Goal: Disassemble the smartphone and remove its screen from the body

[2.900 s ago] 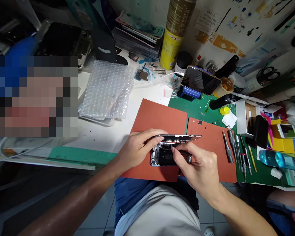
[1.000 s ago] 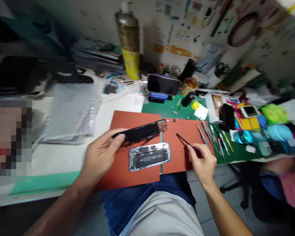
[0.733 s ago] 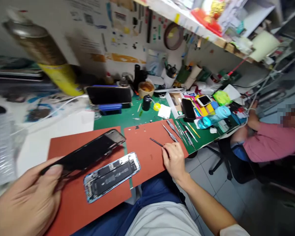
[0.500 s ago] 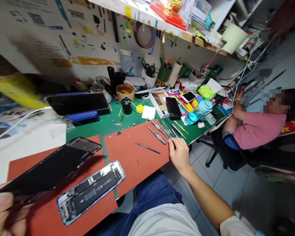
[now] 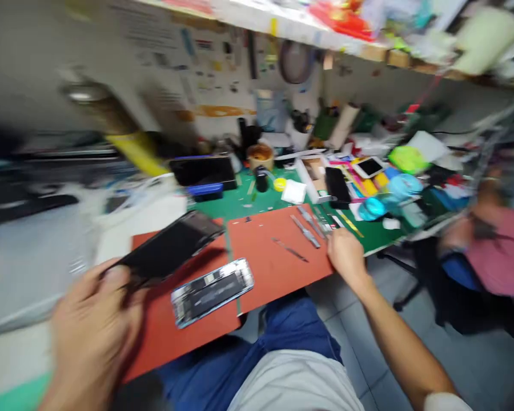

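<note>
My left hand [image 5: 98, 319] grips the near end of a dark phone screen [image 5: 167, 245], which is tilted above the red mat [image 5: 154, 348]. Beside it on the mat lies an opened phone body [image 5: 213, 291], its battery and inner parts facing up. At the right edge of the red mat, my right hand [image 5: 346, 254] rests with its fingers curled; whatever may be in them is hidden. Just left of it are two grey screwdrivers [image 5: 306, 229] and a thin dark tool [image 5: 290, 250]. More slim tools [image 5: 349, 222] lie beyond the hand.
A phone on a blue stand [image 5: 205, 191], a small black bottle [image 5: 261, 178] and an open white box [image 5: 312, 180] stand at the back. A blue bottle [image 5: 405, 186] lies to the right. A person in a pink shirt [image 5: 501, 251] sits at far right.
The view has swung left, so the bench appears further right and more of my left hand shows. My left hand still holds the screen; my right hand remains at the mat's edge.
</note>
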{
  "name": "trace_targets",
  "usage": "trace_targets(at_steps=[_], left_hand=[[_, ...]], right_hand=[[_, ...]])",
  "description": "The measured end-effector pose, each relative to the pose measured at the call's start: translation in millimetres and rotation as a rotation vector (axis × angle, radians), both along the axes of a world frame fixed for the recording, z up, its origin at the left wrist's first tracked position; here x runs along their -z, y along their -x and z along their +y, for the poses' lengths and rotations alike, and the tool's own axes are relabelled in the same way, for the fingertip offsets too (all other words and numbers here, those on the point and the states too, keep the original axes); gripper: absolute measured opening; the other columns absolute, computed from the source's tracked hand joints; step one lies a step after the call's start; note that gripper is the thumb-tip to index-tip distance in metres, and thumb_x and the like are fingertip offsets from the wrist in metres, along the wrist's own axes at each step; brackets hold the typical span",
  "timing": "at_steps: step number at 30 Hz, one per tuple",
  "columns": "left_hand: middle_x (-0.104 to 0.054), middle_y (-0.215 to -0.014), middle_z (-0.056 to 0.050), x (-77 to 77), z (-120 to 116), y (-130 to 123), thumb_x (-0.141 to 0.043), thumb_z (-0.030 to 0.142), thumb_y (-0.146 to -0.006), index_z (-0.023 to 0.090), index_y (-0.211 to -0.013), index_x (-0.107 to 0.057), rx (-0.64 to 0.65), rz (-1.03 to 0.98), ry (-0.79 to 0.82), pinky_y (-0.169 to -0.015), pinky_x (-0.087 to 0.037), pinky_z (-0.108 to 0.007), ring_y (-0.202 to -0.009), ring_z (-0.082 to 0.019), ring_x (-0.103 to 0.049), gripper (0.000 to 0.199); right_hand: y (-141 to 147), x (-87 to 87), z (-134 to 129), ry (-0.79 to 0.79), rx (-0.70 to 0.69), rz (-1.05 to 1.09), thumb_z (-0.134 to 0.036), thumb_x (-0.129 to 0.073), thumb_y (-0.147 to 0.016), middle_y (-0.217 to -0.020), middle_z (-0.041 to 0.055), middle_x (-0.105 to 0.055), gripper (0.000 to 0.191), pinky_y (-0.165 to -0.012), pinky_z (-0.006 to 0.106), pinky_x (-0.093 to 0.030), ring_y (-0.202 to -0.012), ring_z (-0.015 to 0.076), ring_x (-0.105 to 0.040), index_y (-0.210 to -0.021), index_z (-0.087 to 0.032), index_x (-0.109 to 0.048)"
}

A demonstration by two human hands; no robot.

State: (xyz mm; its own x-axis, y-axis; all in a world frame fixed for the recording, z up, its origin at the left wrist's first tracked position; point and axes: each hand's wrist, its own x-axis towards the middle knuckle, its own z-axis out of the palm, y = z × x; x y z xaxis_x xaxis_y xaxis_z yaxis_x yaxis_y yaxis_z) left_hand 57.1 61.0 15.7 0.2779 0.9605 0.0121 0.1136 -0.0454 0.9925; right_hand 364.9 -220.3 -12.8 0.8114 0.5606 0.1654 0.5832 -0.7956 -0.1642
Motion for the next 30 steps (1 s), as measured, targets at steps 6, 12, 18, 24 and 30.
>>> trace_targets(at_steps=[6, 12, 18, 24, 30], left_hand=[[-0.080, -0.099, -0.002, -5.1, 5, -3, -0.093, 0.063, -0.074, 0.025, -0.104, -0.079, -0.080, -0.264, 0.055, -0.075, -0.066, -0.027, -0.083, -0.016, -0.074, 0.050], [-0.081, -0.102, -0.002, -22.0, 11, 8, -0.091, 0.053, -0.083, 0.026, -0.108, -0.079, -0.034, -0.447, 0.044, -0.079, -0.066, -0.029, -0.088, -0.016, -0.077, 0.039], [-0.081, -0.106, -0.004, -6.0, -2, 40, -0.091, 0.045, -0.083, 0.021, -0.105, -0.079, -0.210, -0.470, 0.114, -0.097, -0.063, -0.033, -0.099, -0.017, -0.076, 0.034], [-0.080, -0.101, -0.004, 34.7, -30, 75, -0.082, 0.043, -0.091, 0.020, -0.109, -0.078, -0.361, -0.329, 0.181, -0.090, -0.063, -0.031, -0.097, -0.019, -0.076, 0.029], [-0.076, -0.086, -0.001, 57.8, -49, 94, -0.067, 0.048, -0.100, 0.026, -0.119, -0.077, -0.373, -0.048, 0.077, -0.070, -0.062, -0.031, -0.075, -0.019, -0.072, 0.031]], right_hand=[[-3, -0.6, -19, -0.211, -0.041, -0.137, -0.033, -0.044, -0.106, -0.091, 0.0195, -0.070, 0.033, -0.069, 0.042, -0.044, -0.080, 0.0326, -0.065, -0.111, -0.014, -0.071], [64, -24.1, -10, -0.393, -0.353, 0.118, -0.044, -0.052, -0.111, -0.107, 0.0091, -0.078, 0.031, -0.080, 0.040, -0.053, -0.092, 0.0279, -0.075, -0.126, -0.026, -0.072], [132, -18.1, 49, -0.439, -0.750, 0.266, -0.019, -0.055, -0.110, -0.102, 0.0069, -0.074, 0.021, -0.079, 0.033, -0.057, -0.086, 0.0210, -0.073, -0.124, -0.023, -0.070], [154, 1.1, 90, -0.332, -0.856, 0.058, -0.006, -0.050, -0.106, -0.107, 0.0107, -0.075, 0.035, -0.074, 0.036, -0.056, -0.086, 0.0230, -0.070, -0.133, -0.018, -0.067], [170, 5.4, 111, -0.275, -0.836, -0.019, 0.000, -0.049, -0.102, -0.104, 0.0108, -0.072, 0.037, -0.072, 0.036, -0.051, -0.087, 0.0236, -0.064, -0.129, -0.018, -0.066]])
